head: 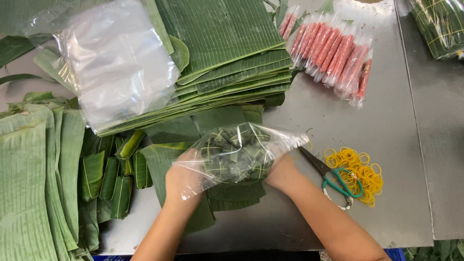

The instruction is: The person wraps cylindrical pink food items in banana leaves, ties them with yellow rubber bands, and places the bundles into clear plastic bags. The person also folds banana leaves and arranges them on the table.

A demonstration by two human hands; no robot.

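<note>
Both my hands hold a clear plastic bag [237,152] filled with several small leaf-wrapped bundles, above a few cut banana leaf pieces [227,195]. My left hand [181,181] grips the bag's left end, partly seen through the plastic. My right hand [280,174] supports the right side from beneath, mostly hidden by the bag. More wrapped leaf bundles [113,176] lie just left of my left hand.
A stack of cut banana leaves [232,48] lies at the back with a pile of clear bags [121,63] on it. Red sausages in plastic [333,53] sit at the back right. Green-handled scissors [333,179] rest on yellow rubber bands [360,174]. Long leaves [29,183] lie left.
</note>
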